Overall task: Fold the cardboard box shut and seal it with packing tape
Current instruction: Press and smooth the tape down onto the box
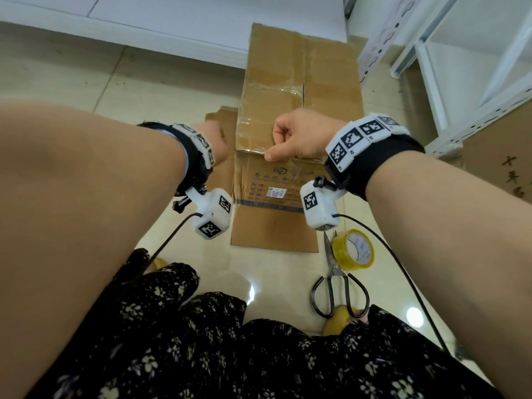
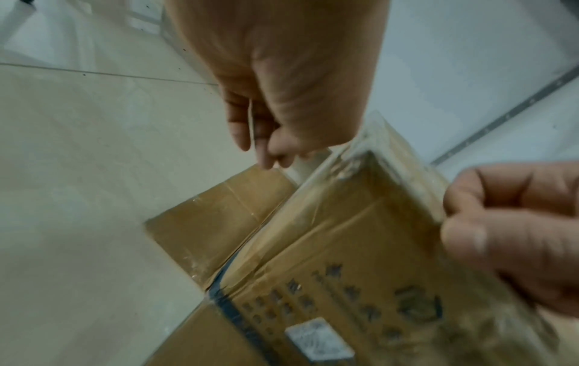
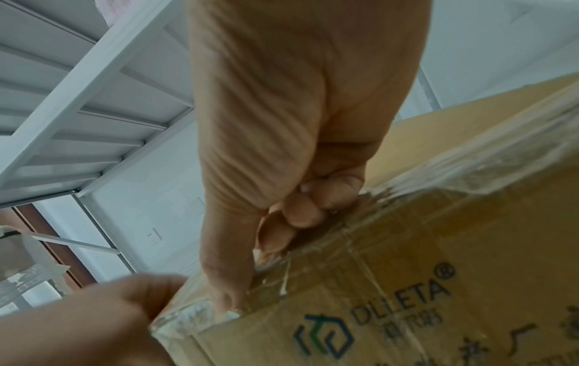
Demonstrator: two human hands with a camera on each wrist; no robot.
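Floral-print fabric (image 1: 201,355) fills the foreground above the tiled floor (image 1: 86,82), where the left hand (image 1: 214,142) hovers loosely curled, gripping nothing, just left of the flattened cardboard box (image 1: 276,197). Right hand (image 1: 299,136) pinches the box's old-taped fold edge at mid-floor. Scissors (image 1: 336,272) and packing tape (image 1: 353,249) lie beside the box's near right corner.

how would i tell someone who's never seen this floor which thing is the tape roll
Start at the flattened cardboard box lying on the tiled floor. Off its near right corner lie black-handled scissors, and the tape roll rests just to their right, near the blades. It is the only round thing there: a yellowish see-through ring with a white core.
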